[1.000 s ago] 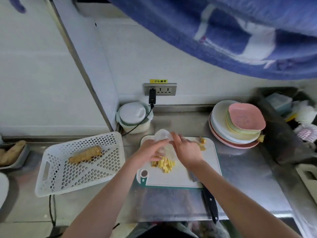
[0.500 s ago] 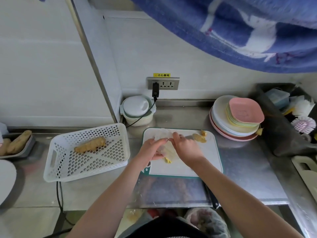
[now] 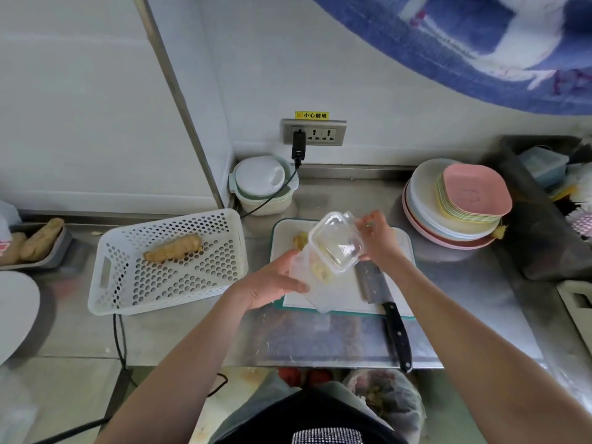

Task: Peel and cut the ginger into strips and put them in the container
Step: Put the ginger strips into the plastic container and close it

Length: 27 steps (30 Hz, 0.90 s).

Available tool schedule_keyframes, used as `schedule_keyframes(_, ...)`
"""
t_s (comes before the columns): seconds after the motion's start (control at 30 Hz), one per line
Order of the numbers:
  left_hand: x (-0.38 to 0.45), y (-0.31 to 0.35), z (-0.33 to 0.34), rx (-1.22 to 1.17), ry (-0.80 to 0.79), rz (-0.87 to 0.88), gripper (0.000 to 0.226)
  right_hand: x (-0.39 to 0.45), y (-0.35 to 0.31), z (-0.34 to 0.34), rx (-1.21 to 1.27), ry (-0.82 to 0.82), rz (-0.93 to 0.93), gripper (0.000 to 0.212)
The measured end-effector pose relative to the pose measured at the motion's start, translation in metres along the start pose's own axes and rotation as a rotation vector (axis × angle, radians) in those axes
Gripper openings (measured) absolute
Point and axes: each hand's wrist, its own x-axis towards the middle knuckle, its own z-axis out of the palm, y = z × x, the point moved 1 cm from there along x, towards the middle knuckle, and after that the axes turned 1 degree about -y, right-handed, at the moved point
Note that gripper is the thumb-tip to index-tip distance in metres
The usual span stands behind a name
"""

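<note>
Thin clear plastic container point(image 3: 315, 283), light and flexible, holds pale ginger strips point(image 3: 320, 271); left hand point(image 3: 272, 283) cradles its wall at nine o'clock, right hand point(image 3: 376, 235) pinches the clear hinged lid point(image 3: 336, 240) at three o'clock.

Both bare forearms reach forward. Left hand point(image 3: 272, 283) cups clear container point(image 3: 315, 283) from left, fingers curled under. Right hand point(image 3: 378, 238) raised, fingers pinching hinged lid point(image 3: 336, 241).

Yellow label point(image 3: 311, 115) "小心触电" above the wall socket point(image 3: 314, 132)
</note>
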Motion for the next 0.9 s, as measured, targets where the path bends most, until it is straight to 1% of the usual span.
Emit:
schedule_keyframes(0.03,-0.003,-0.005,-0.004,0.081,-0.027,-0.01,0.075,0.0,-0.001,0.002,0.013,0.017,-0.007,0.024)
schedule_keyframes(0.07,-0.005,-0.011,-0.007,0.194,-0.016,-0.03,0.08,0.0,-0.004,0.006,-0.033,0.025,-0.038,0.026)
schedule_keyframes(0.17,-0.012,-0.029,-0.014,0.485,0.136,-0.049,0.083,-0.001,-0.02,0.03,-0.074,-0.031,-0.119,0.03)
schedule_keyframes(0.27,-0.014,-0.049,-0.021,0.628,0.242,0.024,0.087,-0.001,-0.034,0.052,-0.083,-0.023,-0.147,0.032)
schedule_keyframes(0.33,-0.017,-0.06,-0.026,0.621,0.276,0.048,0.09,0.002,-0.035,0.061,-0.064,-0.034,-0.083,0.034)
schedule_keyframes(0.37,-0.019,-0.065,-0.029,0.581,0.299,0.049,0.091,0.004,-0.034,0.065,-0.06,-0.065,-0.042,0.035)
schedule_keyframes(0.43,-0.027,-0.073,-0.037,0.498,0.385,0.057,0.091,0.003,-0.029,0.078,-0.069,-0.186,0.006,0.034)
schedule_keyframes(0.5,-0.037,-0.08,-0.048,0.489,0.47,0.082,0.093,-0.004,-0.024,0.095,-0.082,-0.3,0.002,0.03)
schedule_keyframes(0.63,-0.059,-0.094,-0.07,0.596,0.569,0.113,0.097,-0.015,-0.026,0.128,-0.036,-0.379,-0.069,0.022)
schedule_keyframes(0.7,-0.068,-0.104,-0.081,0.569,0.619,0.111,0.099,-0.021,-0.037,0.144,-0.019,-0.453,-0.068,0.017)
schedule_keyframes(0.73,-0.072,-0.108,-0.086,0.551,0.653,0.113,0.101,-0.025,-0.042,0.151,-0.018,-0.487,-0.057,0.018)
schedule_keyframes(0.8,-0.079,-0.112,-0.093,0.541,0.712,0.124,0.102,-0.031,-0.054,0.165,-0.048,-0.497,-0.054,0.025)
schedule_keyframes(0.87,-0.081,-0.11,-0.094,0.575,0.772,0.148,0.095,-0.034,-0.063,0.175,-0.084,-0.425,-0.092,0.026)
schedule_keyframes(0.9,-0.081,-0.106,-0.093,0.591,0.803,0.17,0.09,-0.032,-0.065,0.177,-0.094,-0.38,-0.105,0.023)
